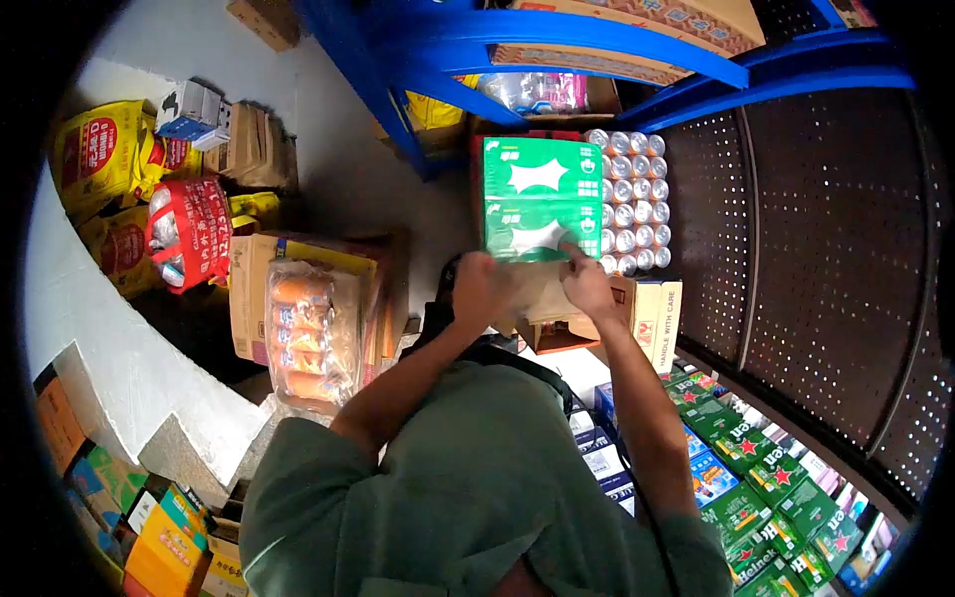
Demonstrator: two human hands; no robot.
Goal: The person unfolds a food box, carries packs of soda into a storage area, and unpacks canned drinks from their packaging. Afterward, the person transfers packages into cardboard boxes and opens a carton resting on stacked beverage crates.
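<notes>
Green packs (543, 204), glossy and rectangular

A single camera on the wearer's head looks forward and steeply down, so close above the body that the green shirt (477, 478) fills the lower middle, with both forearms (408, 373) running up and away from the lens to the left hand (479, 289) and right hand (589, 287) near the centre. The lens takes in a wide field (long edges bow, and black rounds off the corners), reaching from yellow bags (99, 149) at far left to a perforated panel (836, 219) at right and a blue shelf frame (428, 40) across the top.
</notes>
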